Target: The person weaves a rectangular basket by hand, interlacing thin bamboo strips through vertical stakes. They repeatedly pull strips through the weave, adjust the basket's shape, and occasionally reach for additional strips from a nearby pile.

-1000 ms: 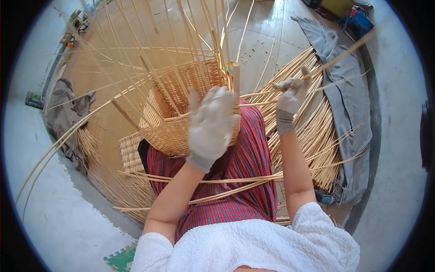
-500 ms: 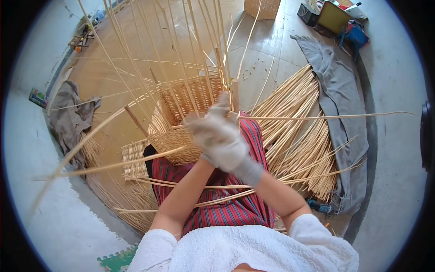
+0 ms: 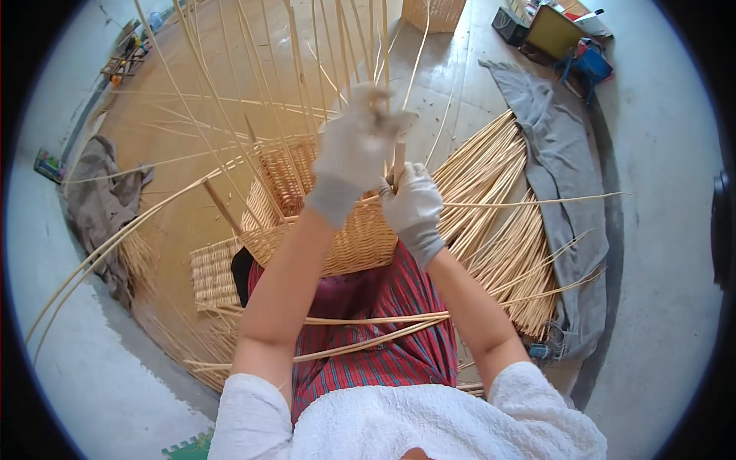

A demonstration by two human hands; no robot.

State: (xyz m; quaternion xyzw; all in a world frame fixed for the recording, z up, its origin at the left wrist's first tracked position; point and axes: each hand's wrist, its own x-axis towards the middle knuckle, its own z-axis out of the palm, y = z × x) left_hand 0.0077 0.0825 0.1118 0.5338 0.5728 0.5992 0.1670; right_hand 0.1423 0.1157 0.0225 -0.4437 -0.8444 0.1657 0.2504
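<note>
A half-woven wicker basket [image 3: 356, 241] sits over my lap on the red striped cloth [image 3: 406, 299], with long upright canes [image 3: 264, 69] rising from it. My gloved left hand [image 3: 356, 142] is raised at the top of a pale corner post [image 3: 399, 153], its fingers smeared by motion, so what it holds is unclear. Lower down, my gloved right hand [image 3: 412, 199] has its fingers wrapped round that post at the basket's right corner. Loose rods [image 3: 383, 318] lie across my lap.
A cane bundle [image 3: 479, 176] lies at right on a grey cloth [image 3: 563, 199]. A woven mat [image 3: 215, 272] is left of the basket; another grey cloth [image 3: 103, 207] lies further left. A finished-looking basket [image 3: 429, 15], boxes [image 3: 548, 31] and a blue object [image 3: 590, 65] stand at the back.
My left hand has risen from the basket front to the post's upper part. My right hand, out among the canes at right a second ago, has come inward and now grips the post.
</note>
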